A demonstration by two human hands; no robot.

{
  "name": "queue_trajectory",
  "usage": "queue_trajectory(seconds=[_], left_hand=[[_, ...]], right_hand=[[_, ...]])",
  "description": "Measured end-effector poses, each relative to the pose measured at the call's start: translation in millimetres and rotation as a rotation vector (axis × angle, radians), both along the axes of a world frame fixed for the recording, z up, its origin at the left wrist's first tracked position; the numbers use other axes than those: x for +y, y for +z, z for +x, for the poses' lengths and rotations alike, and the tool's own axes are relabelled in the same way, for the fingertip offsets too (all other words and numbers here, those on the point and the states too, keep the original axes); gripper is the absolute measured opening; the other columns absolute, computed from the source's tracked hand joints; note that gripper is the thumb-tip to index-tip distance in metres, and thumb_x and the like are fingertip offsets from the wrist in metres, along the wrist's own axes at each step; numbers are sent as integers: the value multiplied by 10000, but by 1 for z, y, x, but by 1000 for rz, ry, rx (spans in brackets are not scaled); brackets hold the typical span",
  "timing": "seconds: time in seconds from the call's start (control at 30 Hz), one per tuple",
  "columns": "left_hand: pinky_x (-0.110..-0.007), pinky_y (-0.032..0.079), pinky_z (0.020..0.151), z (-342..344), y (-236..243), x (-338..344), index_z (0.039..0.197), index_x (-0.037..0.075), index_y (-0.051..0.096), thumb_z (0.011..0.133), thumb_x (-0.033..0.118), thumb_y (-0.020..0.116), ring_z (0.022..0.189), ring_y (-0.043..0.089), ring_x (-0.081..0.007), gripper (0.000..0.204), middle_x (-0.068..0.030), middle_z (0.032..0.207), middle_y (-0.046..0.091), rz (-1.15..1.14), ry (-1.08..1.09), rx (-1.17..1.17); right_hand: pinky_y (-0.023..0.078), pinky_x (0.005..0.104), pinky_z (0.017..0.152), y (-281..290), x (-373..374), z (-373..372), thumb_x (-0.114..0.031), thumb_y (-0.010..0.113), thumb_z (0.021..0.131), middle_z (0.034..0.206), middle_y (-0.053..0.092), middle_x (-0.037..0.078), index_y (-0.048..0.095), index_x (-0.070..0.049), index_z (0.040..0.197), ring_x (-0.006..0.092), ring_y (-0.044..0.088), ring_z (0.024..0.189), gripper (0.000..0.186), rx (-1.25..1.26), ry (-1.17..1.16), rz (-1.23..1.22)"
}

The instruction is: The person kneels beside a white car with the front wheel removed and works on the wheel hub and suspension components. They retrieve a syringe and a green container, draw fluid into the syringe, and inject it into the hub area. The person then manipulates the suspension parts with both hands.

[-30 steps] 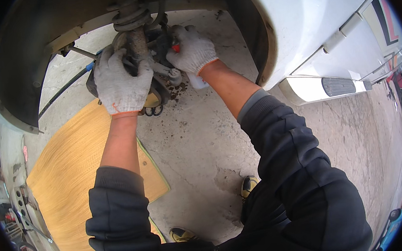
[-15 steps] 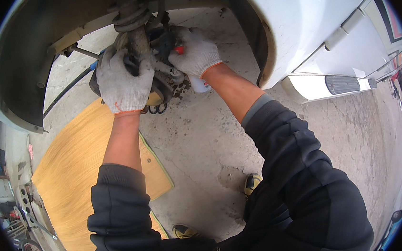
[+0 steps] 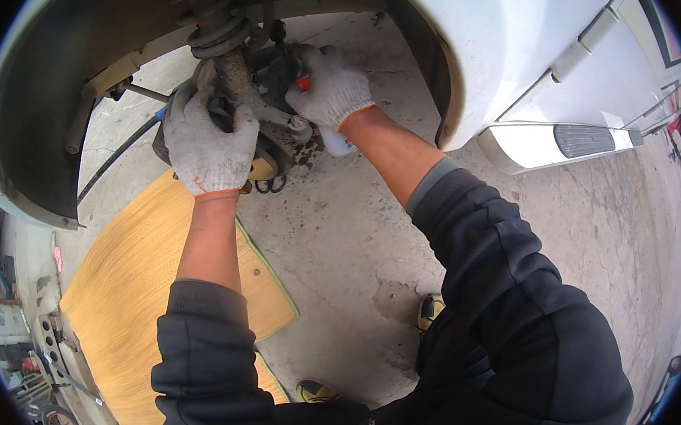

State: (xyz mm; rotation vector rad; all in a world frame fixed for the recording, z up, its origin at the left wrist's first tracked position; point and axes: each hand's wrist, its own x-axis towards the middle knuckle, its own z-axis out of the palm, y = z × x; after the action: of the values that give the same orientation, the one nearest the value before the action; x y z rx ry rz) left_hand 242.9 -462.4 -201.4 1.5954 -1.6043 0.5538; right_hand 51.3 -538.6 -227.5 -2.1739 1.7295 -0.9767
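Note:
Both my hands wear white knit gloves with orange cuffs. My left hand [image 3: 209,143] is wrapped over the left side of the dark wheel hub assembly [image 3: 264,149], its thumb apart from the fingers and its fingertips partly hidden. A rusty strut [image 3: 233,74] with a coil spring [image 3: 220,35] rises between my hands. To its right, my right hand [image 3: 331,84] is closed on what looks like a white bottle [image 3: 338,141] with a red top [image 3: 303,83]. My palm and wrist hide most of the bottle. A pale metal arm end [image 3: 299,127] lies just left of it.
A white vehicle's wheel arch [image 3: 446,82] curves over the work, with a side step [image 3: 561,143] at right. A yellow mat [image 3: 147,310] covers concrete floor [image 3: 336,253] at left. Dark wet spots [image 3: 303,155] mark the floor below the hub. A blue-and-black hose or cable [image 3: 128,144] runs left.
The view has shifted slightly. Both hands keep nearly the same places at the hub and the bottle.

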Motion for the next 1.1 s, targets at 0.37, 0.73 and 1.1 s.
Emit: queue_trajectory(seconds=[0.37, 0.73, 1.1], left_hand=[[-498, 436, 1162, 1, -4, -2, 1200, -8, 738, 790, 329, 804, 1338, 570, -414, 534, -233, 1408, 643, -11, -11, 6], [-492, 446, 1154, 0, -2, 1, 1225, -14, 710, 822, 297, 787, 1348, 578, -405, 514, -229, 1408, 648, 3, 2, -36], [-510, 421, 1167, 2, -4, -2, 1196, -11, 733, 802, 328, 799, 1355, 564, -423, 524, -249, 1419, 637, 12, -15, -15]], right_hand=[[572, 500, 997, -9, -13, -5, -411, 723, 817, 1377, 639, 188, 574, -175, 1467, 399, 685, 1187, 707, -73, 4, -13], [555, 512, 1021, -26, 16, -29, -376, 758, 828, 1432, 603, 220, 556, -166, 1496, 438, 676, 1197, 729, -251, -14, 162], [568, 486, 999, -61, 40, -57, -353, 766, 849, 1408, 592, 220, 560, -175, 1494, 416, 682, 1197, 700, -208, -81, 92]])
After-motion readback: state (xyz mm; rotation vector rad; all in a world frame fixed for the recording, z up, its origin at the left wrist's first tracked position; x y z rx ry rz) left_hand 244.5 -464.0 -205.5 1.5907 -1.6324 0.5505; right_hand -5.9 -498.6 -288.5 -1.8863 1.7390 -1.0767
